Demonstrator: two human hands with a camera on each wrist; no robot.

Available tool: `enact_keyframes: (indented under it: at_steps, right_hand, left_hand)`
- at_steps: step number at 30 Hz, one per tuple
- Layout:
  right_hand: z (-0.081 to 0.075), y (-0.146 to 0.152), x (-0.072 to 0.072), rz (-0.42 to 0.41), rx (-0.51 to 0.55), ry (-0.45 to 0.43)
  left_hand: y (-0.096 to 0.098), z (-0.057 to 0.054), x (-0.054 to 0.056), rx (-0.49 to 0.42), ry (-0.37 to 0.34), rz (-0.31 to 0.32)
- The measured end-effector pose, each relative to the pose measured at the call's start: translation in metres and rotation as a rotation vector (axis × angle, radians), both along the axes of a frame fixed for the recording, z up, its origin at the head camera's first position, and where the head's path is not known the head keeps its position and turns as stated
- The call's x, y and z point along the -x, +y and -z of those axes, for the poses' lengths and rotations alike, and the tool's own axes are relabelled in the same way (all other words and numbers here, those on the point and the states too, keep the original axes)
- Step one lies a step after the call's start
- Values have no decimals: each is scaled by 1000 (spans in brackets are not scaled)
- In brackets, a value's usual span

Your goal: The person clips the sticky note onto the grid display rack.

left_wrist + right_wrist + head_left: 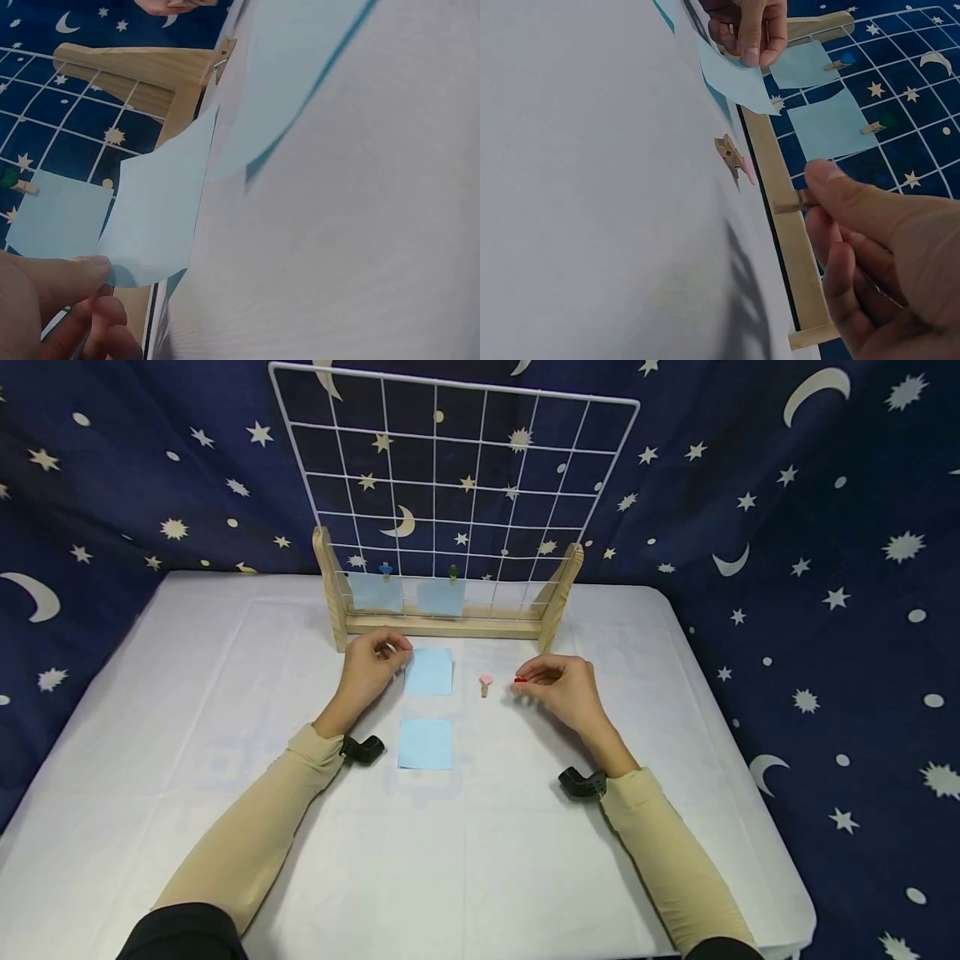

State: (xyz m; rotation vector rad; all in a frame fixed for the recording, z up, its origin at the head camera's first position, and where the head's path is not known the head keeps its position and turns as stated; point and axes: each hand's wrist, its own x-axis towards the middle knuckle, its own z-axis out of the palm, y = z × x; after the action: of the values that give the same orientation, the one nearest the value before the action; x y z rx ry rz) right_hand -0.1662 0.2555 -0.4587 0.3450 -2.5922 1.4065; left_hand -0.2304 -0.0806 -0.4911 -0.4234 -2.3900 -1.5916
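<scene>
My left hand (371,664) pinches the upper left corner of a light blue square of paper (430,673) between thumb and fingers; the sheet bends up from the white table in the left wrist view. To the right, my right hand (564,690) holds a small wooden clothespin (786,203) by its red-topped end, its bare wooden tip pointing out past the thumb. Between the hands lies another clothespin (485,685) with a pink heart-shaped top. A second blue sheet (425,745) lies flat nearer to me.
A white wire grid (480,464) stands upright at the back in a wooden base (450,626). Two blue sheets hang low on it, one under a blue-topped clothespin (386,571), one under a green-topped clothespin (453,573). Star-patterned dark cloth (750,527) surrounds the table.
</scene>
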Motion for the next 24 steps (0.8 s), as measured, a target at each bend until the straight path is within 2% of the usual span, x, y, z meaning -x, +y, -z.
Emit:
enact_keyframes:
  at_steps: [8, 15, 19, 24]
  right_hand:
    - [-11, -3, 3, 68, -17, 32]
    - [-25, -7, 10, 47, 13, 98]
    - [-32, -8, 13, 49, -53, 139]
    - [-42, -10, 17, 98, -145, 192]
  left_hand:
    - [8, -10, 6, 6, 26, 15]
    - [20, -18, 10, 20, 57, 3]
    - [26, -24, 11, 18, 49, 5]
    - [31, -30, 14, 16, 59, 0]
